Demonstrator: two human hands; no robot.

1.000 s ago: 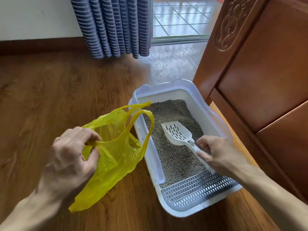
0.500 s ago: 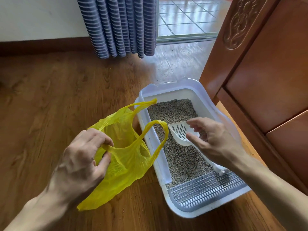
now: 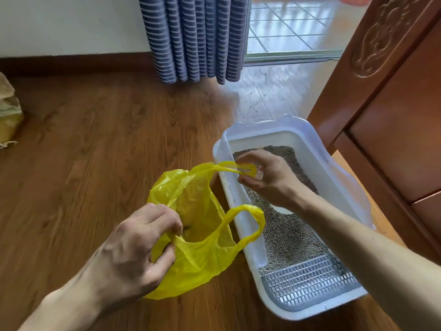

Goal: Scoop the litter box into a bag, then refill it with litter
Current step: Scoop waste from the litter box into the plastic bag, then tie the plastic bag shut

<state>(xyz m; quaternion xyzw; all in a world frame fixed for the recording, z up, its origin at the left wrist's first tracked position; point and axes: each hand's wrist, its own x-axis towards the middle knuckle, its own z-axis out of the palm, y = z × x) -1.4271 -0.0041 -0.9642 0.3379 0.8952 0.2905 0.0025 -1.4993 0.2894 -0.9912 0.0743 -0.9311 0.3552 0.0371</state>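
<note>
Right hand (image 3: pixel 269 177) off the scoop (image 3: pixel 282 209) now, pinching the far handle of the yellow bag (image 3: pixel 198 237); left hand (image 3: pixel 133 244) gripping the near edge. Bag mouth spread left of the litter box (image 3: pixel 241 223); scooping not yet begun.

Striped curtain (image 3: pixel 195 37), wooden cabinet (image 3: pixel 391 96)

Single head view, looking steeply down, close over floor (image 3: pixel 95 163).

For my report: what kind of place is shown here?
Probably a room in a home: wood-pattern floor, striped curtain beside a doorway onto tiles, and a cat litter box next to carved wooden furniture.
</note>
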